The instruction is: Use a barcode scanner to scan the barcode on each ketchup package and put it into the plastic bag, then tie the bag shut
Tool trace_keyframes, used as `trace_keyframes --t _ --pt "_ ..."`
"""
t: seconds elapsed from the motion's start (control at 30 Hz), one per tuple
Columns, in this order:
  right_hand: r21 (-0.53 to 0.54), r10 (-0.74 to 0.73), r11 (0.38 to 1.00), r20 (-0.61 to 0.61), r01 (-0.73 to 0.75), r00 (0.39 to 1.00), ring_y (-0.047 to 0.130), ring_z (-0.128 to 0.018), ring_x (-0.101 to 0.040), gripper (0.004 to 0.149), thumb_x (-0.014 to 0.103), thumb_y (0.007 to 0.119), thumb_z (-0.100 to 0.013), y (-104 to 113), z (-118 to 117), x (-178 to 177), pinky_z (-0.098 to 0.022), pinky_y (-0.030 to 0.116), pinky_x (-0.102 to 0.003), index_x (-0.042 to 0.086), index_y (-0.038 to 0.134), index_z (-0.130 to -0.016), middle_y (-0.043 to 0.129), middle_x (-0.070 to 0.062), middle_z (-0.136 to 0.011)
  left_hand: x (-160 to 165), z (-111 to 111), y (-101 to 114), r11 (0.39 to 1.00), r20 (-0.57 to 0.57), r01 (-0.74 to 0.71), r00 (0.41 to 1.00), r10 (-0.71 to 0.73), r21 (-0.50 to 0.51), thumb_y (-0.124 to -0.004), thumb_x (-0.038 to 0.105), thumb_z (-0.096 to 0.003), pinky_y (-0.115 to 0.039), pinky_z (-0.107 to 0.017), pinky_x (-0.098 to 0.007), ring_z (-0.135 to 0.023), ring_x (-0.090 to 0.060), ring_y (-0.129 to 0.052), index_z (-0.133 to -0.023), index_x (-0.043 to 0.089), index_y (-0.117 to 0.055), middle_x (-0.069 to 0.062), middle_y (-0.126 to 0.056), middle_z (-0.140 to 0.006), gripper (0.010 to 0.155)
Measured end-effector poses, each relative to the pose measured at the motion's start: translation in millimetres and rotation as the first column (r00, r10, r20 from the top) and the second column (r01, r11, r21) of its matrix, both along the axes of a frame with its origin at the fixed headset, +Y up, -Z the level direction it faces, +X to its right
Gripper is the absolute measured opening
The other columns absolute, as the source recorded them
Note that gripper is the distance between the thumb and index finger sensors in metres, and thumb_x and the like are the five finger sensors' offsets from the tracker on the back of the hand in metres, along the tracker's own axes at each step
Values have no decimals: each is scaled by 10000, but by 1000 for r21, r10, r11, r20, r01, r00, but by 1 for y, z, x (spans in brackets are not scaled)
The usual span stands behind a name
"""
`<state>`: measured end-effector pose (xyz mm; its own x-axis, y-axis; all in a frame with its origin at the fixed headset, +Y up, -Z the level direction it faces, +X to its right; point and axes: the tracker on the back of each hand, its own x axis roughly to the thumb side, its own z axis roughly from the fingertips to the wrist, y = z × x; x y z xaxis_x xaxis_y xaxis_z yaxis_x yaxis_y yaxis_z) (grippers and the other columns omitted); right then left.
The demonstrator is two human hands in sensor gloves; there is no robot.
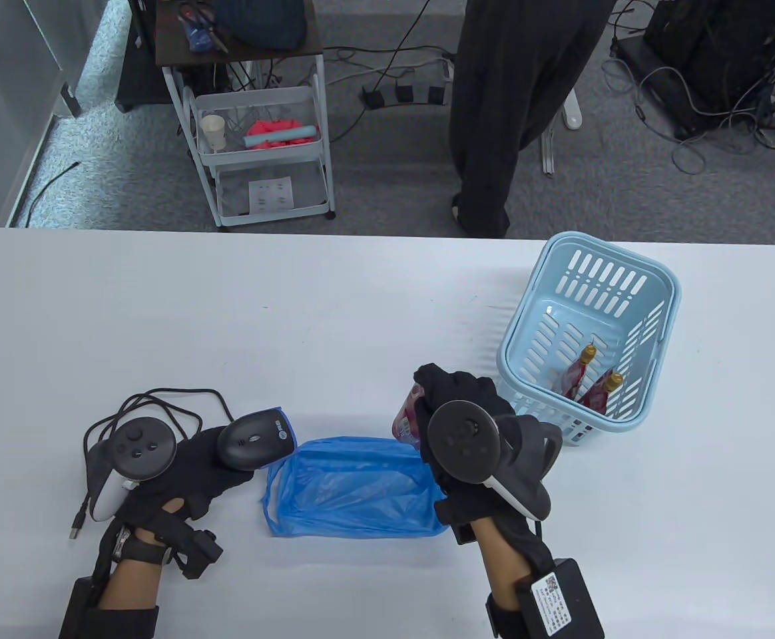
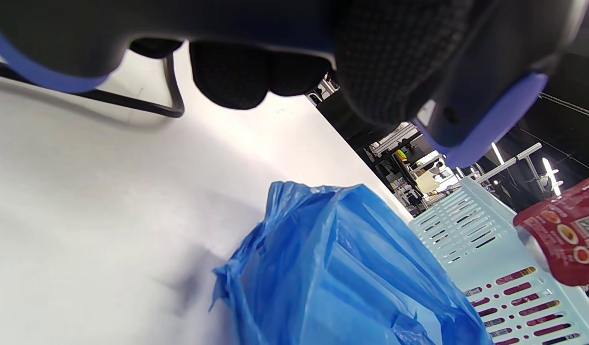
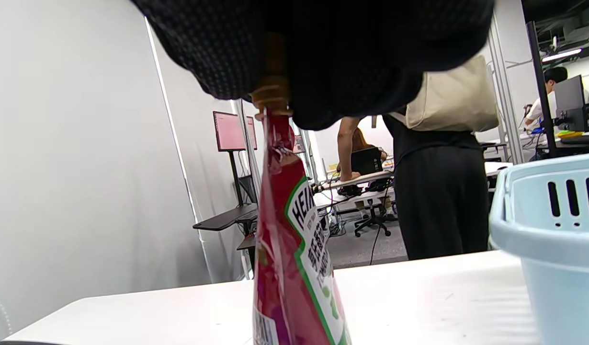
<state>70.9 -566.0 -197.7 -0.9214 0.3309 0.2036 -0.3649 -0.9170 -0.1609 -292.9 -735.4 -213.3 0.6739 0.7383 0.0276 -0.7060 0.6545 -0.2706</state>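
My left hand point(image 1: 188, 466) grips the black barcode scanner point(image 1: 254, 442) at the table's front left, its head pointing right. My right hand point(image 1: 457, 413) holds a red ketchup pouch point(image 1: 407, 416) by its gold cap, hanging upright above the right end of the blue plastic bag point(image 1: 354, 489). The bag lies flat on the table between the hands. In the right wrist view the pouch point(image 3: 294, 258) hangs from my fingers point(image 3: 323, 62). The left wrist view shows the scanner point(image 2: 471, 96), the bag point(image 2: 342, 268) and the pouch point(image 2: 567, 235). Two more pouches point(image 1: 590, 383) stand in the light blue basket point(image 1: 660, 279).
The scanner's black cable point(image 1: 154, 403) loops on the table behind my left hand. The basket stands right of my right hand. Beyond the table's far edge a person in dark clothes point(image 1: 514, 100) stands, beside a white trolley point(image 1: 261, 133).
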Motion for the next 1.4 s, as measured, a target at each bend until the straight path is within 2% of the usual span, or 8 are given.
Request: trace_keyframes --t 0.7,0.87,1.13,1.23,1.4 --pt "-38 -126 991 -41 124 991 864 -627 -373 454 266 804 -526 -56 16 -3 -422 779 -435 89 745 -941 871 -178 -797 11 2 7 999 49 19 999 -20 32 -903 439 -423 -742 -645 -532 -746 -292 -950 -903 305 -818 36 -848 -901 506" --pt "-35 -119 992 -61 117 991 868 -617 -369 457 270 806 -524 -58 17 -6 -414 781 -431 83 750 -937 876 -177 -788 18 4 17 998 82 23 996 -28 63 -903 440 -424 -743 -645 -532 -744 -293 -950 -905 301 -819 35 -848 -901 507" --pt "-30 -160 987 -101 157 982 875 -602 -359 461 280 807 -522 -61 18 -12 -400 784 -423 75 750 -932 880 -175 -774 51 14 33 988 223 65 970 -96 141 -899 448 -426 -748 -643 -528 -741 -288 -956 -904 301 -821 38 -850 -899 506" --pt "-28 -163 987 -115 161 980 877 -596 -356 462 284 809 -521 -62 19 -15 -396 786 -420 75 751 -929 883 -174 -768 61 17 33 983 246 80 962 -121 167 -899 450 -424 -751 -640 -527 -741 -287 -956 -903 302 -822 40 -851 -898 507" --pt "-17 -167 986 -125 166 978 879 -593 -354 463 288 809 -520 -62 20 -19 -393 787 -417 74 752 -927 884 -172 -765 69 18 28 982 260 113 954 -150 152 -899 449 -425 -752 -641 -525 -742 -285 -956 -903 300 -823 43 -851 -896 506"
